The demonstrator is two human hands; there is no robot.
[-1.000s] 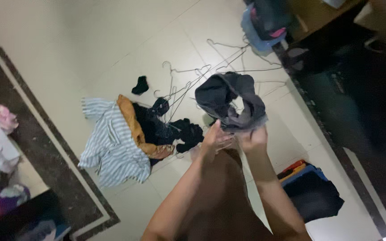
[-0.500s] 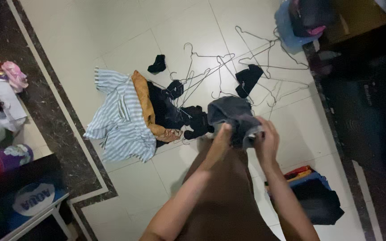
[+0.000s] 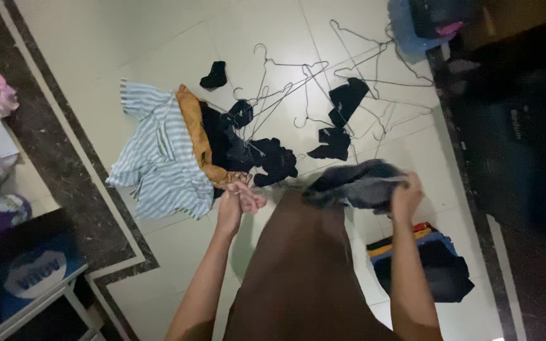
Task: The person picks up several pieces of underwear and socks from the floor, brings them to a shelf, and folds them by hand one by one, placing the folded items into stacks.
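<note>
My right hand point(image 3: 406, 193) grips a crumpled dark grey garment point(image 3: 356, 184) at waist height, just right of my brown clothing point(image 3: 298, 271). My left hand point(image 3: 239, 201) hangs free to the left with its fingers loosely apart, holding nothing. It hovers over the near edge of a clothes heap on the floor. That heap holds a blue-and-white striped shirt point(image 3: 158, 158), an orange garment point(image 3: 193, 123) and black clothes point(image 3: 251, 155).
Several wire hangers point(image 3: 311, 79) lie tangled on the pale tiles, with small black pieces point(image 3: 346, 98) and a black sock point(image 3: 213, 76) among them. A folded clothes stack point(image 3: 426, 265) sits at my right. A blue basket point(image 3: 406, 28) and dark furniture point(image 3: 513, 113) stand at the back right, a blue box point(image 3: 23, 271) at the left.
My left hand has let go of the grey garment and moved left and down. My right hand has carried the garment to the right and lower, bunched up.
</note>
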